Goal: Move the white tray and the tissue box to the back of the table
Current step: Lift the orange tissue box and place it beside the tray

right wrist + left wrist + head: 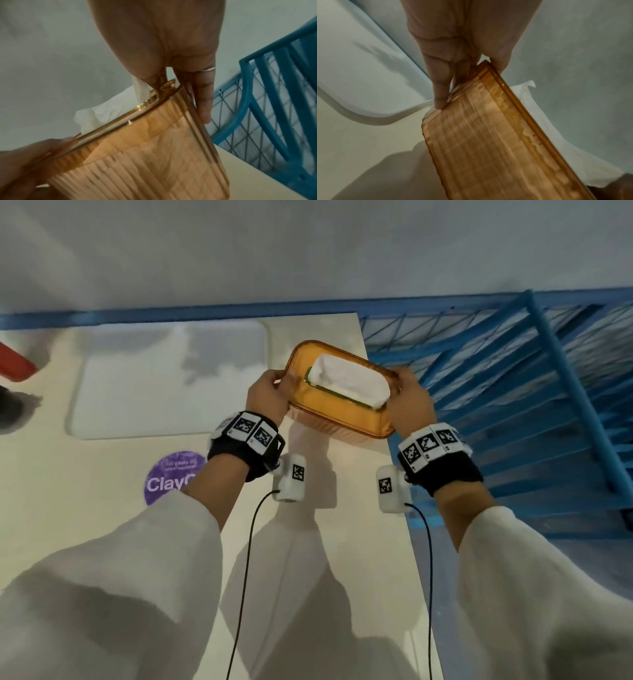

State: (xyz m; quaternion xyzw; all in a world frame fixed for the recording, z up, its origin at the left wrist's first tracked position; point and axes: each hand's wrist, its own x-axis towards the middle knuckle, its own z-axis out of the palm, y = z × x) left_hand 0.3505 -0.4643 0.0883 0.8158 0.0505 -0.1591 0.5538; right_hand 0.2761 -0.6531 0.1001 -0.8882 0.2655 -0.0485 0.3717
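Note:
An amber see-through tissue box (337,405) with a white tissue (349,380) sticking out of its top hangs above the table's right side. My left hand (270,392) grips its left end and my right hand (407,398) grips its right end. In the left wrist view the fingers (440,86) curl against the box's ribbed side (488,142). In the right wrist view a ringed finger (204,97) lies along the box's end (137,155). The white tray (168,378) lies flat at the back left of the table, left of the box.
A blue wire rack (513,392) stands just right of the table edge, close to my right hand. A purple round sticker (171,477) marks the table in front of the tray. A red object (15,364) shows at the far left. A grey wall rises behind.

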